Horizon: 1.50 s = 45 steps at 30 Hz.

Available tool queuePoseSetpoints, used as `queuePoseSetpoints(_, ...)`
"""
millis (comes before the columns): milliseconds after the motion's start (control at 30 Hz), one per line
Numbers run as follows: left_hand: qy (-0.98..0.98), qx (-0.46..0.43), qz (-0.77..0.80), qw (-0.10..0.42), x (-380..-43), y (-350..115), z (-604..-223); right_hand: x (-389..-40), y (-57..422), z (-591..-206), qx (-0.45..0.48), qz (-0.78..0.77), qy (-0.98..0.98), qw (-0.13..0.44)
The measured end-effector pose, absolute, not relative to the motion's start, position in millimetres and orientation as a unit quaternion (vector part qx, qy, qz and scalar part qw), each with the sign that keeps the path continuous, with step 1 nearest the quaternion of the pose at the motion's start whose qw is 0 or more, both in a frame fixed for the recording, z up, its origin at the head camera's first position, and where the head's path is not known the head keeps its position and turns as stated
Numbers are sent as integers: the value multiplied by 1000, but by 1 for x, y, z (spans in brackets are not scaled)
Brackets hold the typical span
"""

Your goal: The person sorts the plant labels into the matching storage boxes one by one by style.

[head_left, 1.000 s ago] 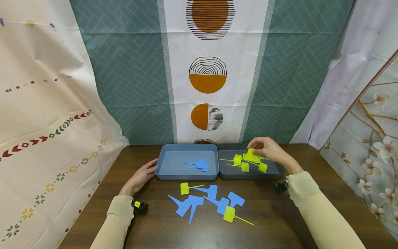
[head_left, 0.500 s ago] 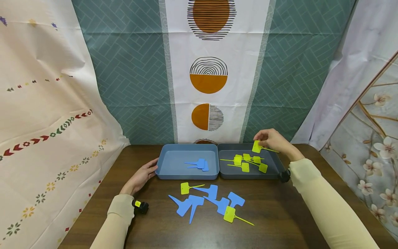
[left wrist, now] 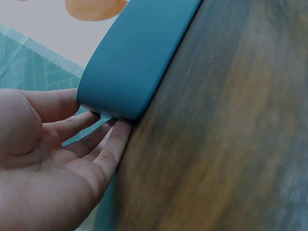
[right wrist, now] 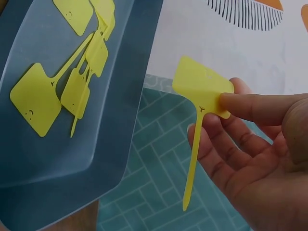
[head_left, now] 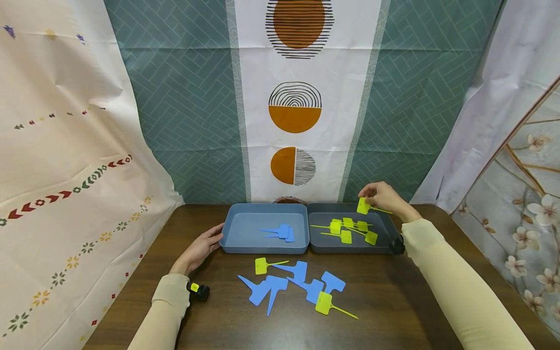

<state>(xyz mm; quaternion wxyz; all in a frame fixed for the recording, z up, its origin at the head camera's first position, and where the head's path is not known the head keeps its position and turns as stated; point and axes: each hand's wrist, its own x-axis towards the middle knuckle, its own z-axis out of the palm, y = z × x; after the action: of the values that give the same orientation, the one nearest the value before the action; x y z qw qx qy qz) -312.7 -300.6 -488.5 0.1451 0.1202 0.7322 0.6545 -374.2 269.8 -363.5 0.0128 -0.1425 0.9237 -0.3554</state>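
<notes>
My right hand (head_left: 387, 197) pinches a yellow T-shaped plant label (right wrist: 197, 84) by its head, between thumb and fingers, the pointed stem hanging down in the right wrist view. It is raised over the back right part of the dark grey tray (head_left: 380, 247), where several yellow plant labels (head_left: 346, 237) lie in a loose cluster. My left hand (head_left: 199, 250) has its fingertips against the left end of the blue-grey tray (head_left: 238, 233). In the left wrist view the fingers are extended at the tray's outer corner. Two blue plant labels (head_left: 284, 230) lie inside that tray.
In front of the trays, on the brown table (head_left: 210, 325), lie several blue plant labels (head_left: 314, 290) and two yellow ones, a nearer label (head_left: 323, 303) and a farther label (head_left: 261, 266). The trays stand side by side before a patterned cloth backdrop (head_left: 188, 121).
My right hand has risen from the yellow cluster and moved slightly right and back, carrying one yellow plant label. In the last half second it barely moves. My left hand stays at the tray.
</notes>
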Motion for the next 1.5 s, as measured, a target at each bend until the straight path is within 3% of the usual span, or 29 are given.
queuePoseSetpoints(633,734,117,652,147,-313,-299,-488,-384,269,-377,-89,-350,933,1)
queuePoseSetpoints(1033,734,118,653,145,-312,-300,-488,-383,268,-370,-124,-341,932,6)
queuePoseSetpoints(1500,740,116,646,147,-312,-299,-489,-373,262,-369,-153,-328,930,68)
